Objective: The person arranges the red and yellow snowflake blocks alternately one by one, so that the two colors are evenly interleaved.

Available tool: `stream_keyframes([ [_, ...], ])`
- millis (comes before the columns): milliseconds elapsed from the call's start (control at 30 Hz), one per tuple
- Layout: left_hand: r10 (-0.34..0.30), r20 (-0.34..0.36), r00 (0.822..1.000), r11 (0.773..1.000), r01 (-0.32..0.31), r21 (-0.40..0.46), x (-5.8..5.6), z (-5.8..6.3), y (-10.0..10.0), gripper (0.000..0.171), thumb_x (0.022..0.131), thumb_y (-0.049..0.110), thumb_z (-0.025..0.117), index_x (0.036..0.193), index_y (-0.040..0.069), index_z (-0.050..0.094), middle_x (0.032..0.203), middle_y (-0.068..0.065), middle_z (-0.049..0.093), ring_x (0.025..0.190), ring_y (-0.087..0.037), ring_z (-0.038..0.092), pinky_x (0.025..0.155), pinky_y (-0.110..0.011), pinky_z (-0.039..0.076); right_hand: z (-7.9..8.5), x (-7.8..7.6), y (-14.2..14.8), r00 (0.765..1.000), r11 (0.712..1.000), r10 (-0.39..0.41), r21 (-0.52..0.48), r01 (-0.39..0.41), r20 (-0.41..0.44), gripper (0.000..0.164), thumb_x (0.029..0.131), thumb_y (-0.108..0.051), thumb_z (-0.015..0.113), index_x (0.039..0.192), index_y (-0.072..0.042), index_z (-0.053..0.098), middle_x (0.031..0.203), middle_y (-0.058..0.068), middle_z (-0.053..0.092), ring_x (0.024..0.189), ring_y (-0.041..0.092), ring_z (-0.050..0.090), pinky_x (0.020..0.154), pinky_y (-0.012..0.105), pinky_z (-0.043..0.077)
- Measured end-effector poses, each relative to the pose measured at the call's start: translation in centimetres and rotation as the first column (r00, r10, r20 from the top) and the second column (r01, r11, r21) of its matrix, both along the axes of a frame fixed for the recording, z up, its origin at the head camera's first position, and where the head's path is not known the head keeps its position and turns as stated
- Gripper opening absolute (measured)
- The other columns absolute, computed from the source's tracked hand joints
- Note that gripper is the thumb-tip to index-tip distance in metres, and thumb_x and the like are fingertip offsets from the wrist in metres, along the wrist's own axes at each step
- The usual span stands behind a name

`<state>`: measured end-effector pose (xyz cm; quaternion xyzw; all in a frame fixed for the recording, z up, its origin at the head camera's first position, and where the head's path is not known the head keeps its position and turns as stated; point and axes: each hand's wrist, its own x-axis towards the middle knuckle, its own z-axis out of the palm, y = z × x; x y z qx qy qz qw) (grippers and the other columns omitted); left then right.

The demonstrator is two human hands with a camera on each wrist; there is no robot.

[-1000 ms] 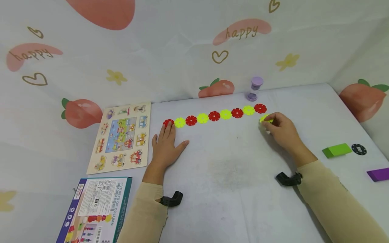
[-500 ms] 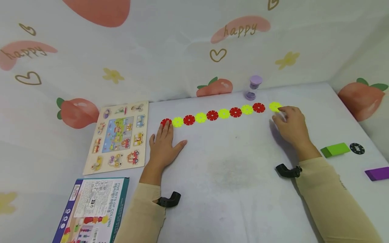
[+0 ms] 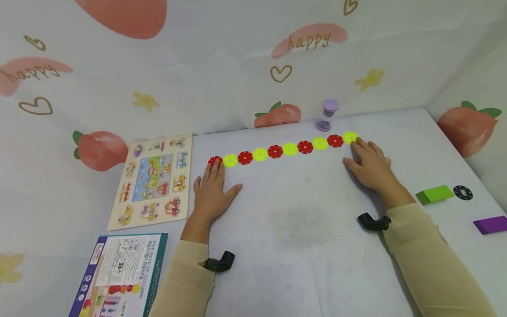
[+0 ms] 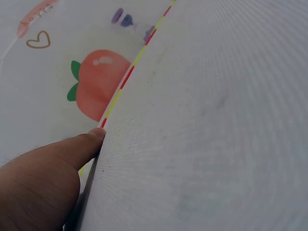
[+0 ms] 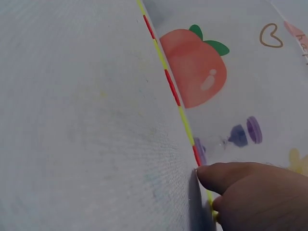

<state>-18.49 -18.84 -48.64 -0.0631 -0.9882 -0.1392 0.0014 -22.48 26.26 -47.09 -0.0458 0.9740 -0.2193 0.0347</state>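
Note:
Notched flower-shaped plastic discs, red and lime yellow by turns, lie in a slightly slanting row across the table. At the left end is a red disc [image 3: 214, 160]; my left hand [image 3: 211, 193] lies with straight fingertips over its lower part, thumb spread aside. The right end is a yellow disc [image 3: 350, 137], close against a red disc [image 3: 335, 141]. My right hand [image 3: 372, 169] touches that yellow disc's right edge with extended fingers, its thumb apart. In the right wrist view the discs appear edge-on as a thin coloured line, the right thumb [image 5: 224, 175] in front of it.
Behind the row stands a purple sand timer [image 3: 328, 115]. To the left lie a wooden peg puzzle [image 3: 152, 180] and a printed toy box [image 3: 123, 268]. A green block [image 3: 435, 194], a black round chip [image 3: 462, 192] and a purple block [image 3: 491, 225] lie at the right.
My right hand carried the yellow disc to the row's right end, let go and slid it left against the red disc. The left hand stayed on its disc.

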Motion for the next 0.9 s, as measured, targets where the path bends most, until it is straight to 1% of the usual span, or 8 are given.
stream_keyframes([
  [133, 0.000, 0.002, 1.000, 1.000, 0.000, -0.002, 0.07, 0.00, -0.06, 0.096, 0.085, 0.071, 0.045, 0.154, 0.012, 0.016, 0.160, -0.003, 0.006, 0.144, -0.026, -0.001, 0.107, -0.061, 0.003, -0.10, -0.10, -0.18, 1.000, 1.000, -0.001, 0.020, 0.001, -0.007, 0.072, 0.097, -0.052, 0.041, 0.151, -0.008, 0.026, 0.156, 0.019, 0.012, 0.138, 0.046, 0.004, 0.085, 0.069, 0.021],
  [300, -0.001, 0.003, 1.000, 1.000, 0.001, 0.003, 0.11, 0.15, 0.00, 0.096, 0.085, 0.070, 0.046, 0.154, 0.011, 0.016, 0.160, -0.003, 0.006, 0.144, -0.026, -0.001, 0.107, -0.061, 0.003, -0.15, -0.20, -0.35, 1.000, 0.999, -0.021, 0.036, 0.021, -0.008, 0.072, 0.096, -0.054, 0.040, 0.153, -0.013, 0.024, 0.156, 0.021, 0.008, 0.137, 0.048, 0.003, 0.085, 0.069, 0.020],
  [367, -0.002, 0.004, 1.000, 1.000, 0.002, 0.002, 0.12, 0.19, 0.01, 0.096, 0.085, 0.070, 0.047, 0.154, 0.011, 0.016, 0.160, -0.003, 0.006, 0.144, -0.026, -0.001, 0.107, -0.061, 0.003, -0.12, -0.21, -0.40, 1.000, 0.999, -0.024, 0.041, 0.025, -0.009, 0.072, 0.096, -0.054, 0.040, 0.153, -0.012, 0.023, 0.156, 0.021, 0.007, 0.137, 0.048, 0.002, 0.085, 0.069, 0.020],
  [467, -0.001, 0.002, 1.000, 1.000, 0.001, -0.001, 0.15, 0.22, 0.00, 0.096, 0.085, 0.070, 0.047, 0.154, 0.011, 0.017, 0.160, -0.004, 0.007, 0.144, -0.026, 0.000, 0.107, -0.061, 0.004, -0.09, -0.24, -0.45, 0.999, 0.999, -0.031, 0.030, 0.032, -0.018, 0.077, 0.095, -0.054, 0.042, 0.153, -0.009, 0.019, 0.156, 0.020, 0.011, 0.138, 0.047, 0.002, 0.084, 0.069, 0.021],
  [600, -0.001, -0.005, 1.000, 1.000, 0.001, 0.001, 0.17, 0.26, 0.05, 0.096, 0.085, 0.070, 0.047, 0.154, 0.010, 0.018, 0.160, -0.005, 0.008, 0.144, -0.026, 0.001, 0.106, -0.062, 0.004, -0.15, -0.21, -0.43, 0.999, 0.999, -0.039, 0.022, 0.040, -0.025, 0.079, 0.095, -0.054, 0.043, 0.152, -0.005, 0.019, 0.156, 0.020, 0.013, 0.138, 0.046, 0.003, 0.084, 0.068, 0.022],
  [700, -0.004, -0.004, 1.000, 1.000, 0.004, 0.005, 0.18, 0.22, 0.08, 0.096, 0.084, 0.071, 0.047, 0.154, 0.011, 0.017, 0.160, -0.004, 0.008, 0.144, -0.026, 0.000, 0.106, -0.062, 0.004, -0.17, -0.10, -0.41, 0.999, 0.999, -0.034, 0.031, 0.035, -0.023, 0.076, 0.095, -0.054, 0.042, 0.151, -0.006, 0.023, 0.156, 0.020, 0.011, 0.138, 0.046, 0.003, 0.084, 0.066, 0.022],
  [900, 0.000, 0.000, 1.000, 1.000, 0.000, 0.004, 0.08, 0.01, 0.04, 0.096, 0.085, 0.071, 0.046, 0.154, 0.011, 0.016, 0.160, -0.003, 0.006, 0.144, -0.025, -0.001, 0.106, -0.062, 0.003, -0.21, -0.03, -0.33, 1.000, 0.999, -0.017, 0.029, 0.017, -0.019, 0.075, 0.096, -0.054, 0.041, 0.152, -0.008, 0.022, 0.158, 0.016, 0.006, 0.139, 0.044, 0.001, 0.084, 0.067, 0.021],
])
